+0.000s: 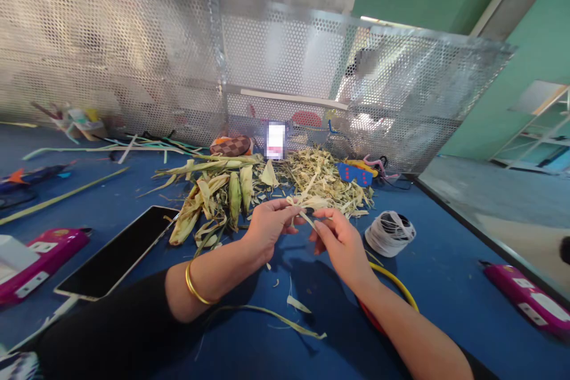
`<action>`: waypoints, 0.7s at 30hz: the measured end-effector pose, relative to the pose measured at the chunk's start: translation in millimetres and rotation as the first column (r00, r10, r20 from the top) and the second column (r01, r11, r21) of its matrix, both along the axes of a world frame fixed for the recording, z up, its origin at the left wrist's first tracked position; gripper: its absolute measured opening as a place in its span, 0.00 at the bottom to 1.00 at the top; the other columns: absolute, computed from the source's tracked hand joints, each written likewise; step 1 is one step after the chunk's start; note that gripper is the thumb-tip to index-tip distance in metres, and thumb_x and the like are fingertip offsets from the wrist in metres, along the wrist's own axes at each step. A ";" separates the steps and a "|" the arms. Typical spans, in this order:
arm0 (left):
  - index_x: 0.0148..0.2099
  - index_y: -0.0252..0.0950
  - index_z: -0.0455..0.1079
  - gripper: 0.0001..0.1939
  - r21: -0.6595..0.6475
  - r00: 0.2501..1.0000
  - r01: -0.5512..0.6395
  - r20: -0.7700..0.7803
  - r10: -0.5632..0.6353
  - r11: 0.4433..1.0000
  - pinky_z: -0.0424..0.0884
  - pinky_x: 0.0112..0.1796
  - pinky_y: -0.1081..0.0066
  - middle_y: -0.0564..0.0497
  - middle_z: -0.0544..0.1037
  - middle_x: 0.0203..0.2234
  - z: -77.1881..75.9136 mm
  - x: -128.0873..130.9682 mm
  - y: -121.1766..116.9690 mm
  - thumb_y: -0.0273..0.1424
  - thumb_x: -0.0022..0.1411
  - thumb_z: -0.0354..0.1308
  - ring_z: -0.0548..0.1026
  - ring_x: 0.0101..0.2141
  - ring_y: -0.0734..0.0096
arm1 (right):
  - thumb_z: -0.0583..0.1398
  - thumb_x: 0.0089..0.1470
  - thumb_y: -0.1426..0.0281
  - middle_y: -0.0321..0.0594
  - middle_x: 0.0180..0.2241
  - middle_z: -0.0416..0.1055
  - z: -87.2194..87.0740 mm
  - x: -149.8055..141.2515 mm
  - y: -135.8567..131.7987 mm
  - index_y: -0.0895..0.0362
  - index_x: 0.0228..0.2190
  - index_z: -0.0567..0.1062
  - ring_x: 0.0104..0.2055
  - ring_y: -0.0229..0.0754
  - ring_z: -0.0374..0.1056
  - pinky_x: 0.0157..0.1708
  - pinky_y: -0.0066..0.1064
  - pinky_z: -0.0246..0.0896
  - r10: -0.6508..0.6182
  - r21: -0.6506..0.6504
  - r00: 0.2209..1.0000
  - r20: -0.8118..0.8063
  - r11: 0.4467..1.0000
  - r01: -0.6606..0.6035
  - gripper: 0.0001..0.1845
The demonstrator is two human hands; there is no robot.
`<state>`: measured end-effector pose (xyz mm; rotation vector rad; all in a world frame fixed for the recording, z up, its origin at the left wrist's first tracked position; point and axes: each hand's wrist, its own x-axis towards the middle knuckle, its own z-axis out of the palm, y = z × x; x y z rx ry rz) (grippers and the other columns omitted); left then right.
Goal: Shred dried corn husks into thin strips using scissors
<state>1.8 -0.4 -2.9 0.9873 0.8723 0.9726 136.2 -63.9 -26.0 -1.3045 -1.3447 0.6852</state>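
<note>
My left hand [272,227] pinches a thin pale strip of corn husk [307,218] between thumb and fingers, just above the blue table. Across from it, my right hand [336,237] has its thumb and fingers closed on the other end of the strip. Behind my hands lies a heap of shredded corn husk [325,175]. Left of the heap are whole corn husks [200,205], some green and some dried. A long curled strip [285,319] and a small husk scrap [298,304] lie on the table below my hands.
A spool of white string [390,234] stands right of my hands. At left lie a black-screened tablet [120,252] and a magenta power strip [48,258]; another power strip [529,300] is at right. A perforated metal screen [285,59] backs the table, with a person [356,86] behind it.
</note>
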 end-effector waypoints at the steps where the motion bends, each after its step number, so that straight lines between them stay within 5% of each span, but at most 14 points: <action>1: 0.30 0.32 0.71 0.07 0.000 1.000 -0.009 -0.008 0.009 1.000 0.67 0.20 0.80 0.49 0.76 0.23 -0.3 -0.1 1.0 0.27 0.47 0.65 0.75 0.25 0.73 | 0.54 0.56 0.64 0.34 0.23 0.70 0.5 0.4 -1.2 0.55 0.40 0.68 0.19 0.36 0.66 0.22 0.29 0.64 0.031 0.060 0.995 0.093 0.998 -0.037 0.11; 5: 0.27 0.32 0.70 0.06 0.032 0.997 0.022 -0.074 -0.019 0.999 0.65 0.18 0.80 0.53 0.72 0.16 -1.6 0.4 0.7 0.27 0.47 0.64 0.70 0.18 0.77 | 0.50 0.60 0.70 0.38 0.30 0.74 8.0 2.7 -5.8 0.55 0.40 0.73 0.26 0.36 0.70 0.30 0.28 0.66 0.145 0.154 0.901 0.409 0.962 -0.224 0.13; 9: 0.24 0.32 0.70 0.05 0.052 0.990 0.082 -0.117 -0.075 0.995 0.64 0.17 0.80 0.54 0.72 0.15 -1.8 1.3 -1.9 0.26 0.46 0.64 0.68 0.16 0.79 | 0.52 0.59 0.74 0.35 0.29 0.75 17.1 7.8 -8.8 0.54 0.40 0.73 0.28 0.35 0.71 0.32 0.26 0.66 0.144 0.184 0.832 0.536 0.942 -0.281 0.12; 21: 0.25 0.31 0.73 0.04 0.018 0.942 0.275 -0.205 -0.265 0.961 0.66 0.19 0.78 0.48 0.77 0.21 0.8 2.8 -10.5 0.27 0.48 0.63 0.74 0.21 0.74 | 0.54 0.57 0.70 0.39 0.29 0.69 15.8 18.5 -0.7 0.56 0.29 0.69 0.33 0.40 0.67 0.34 0.29 0.61 -0.230 0.402 0.813 0.536 0.916 -0.006 0.07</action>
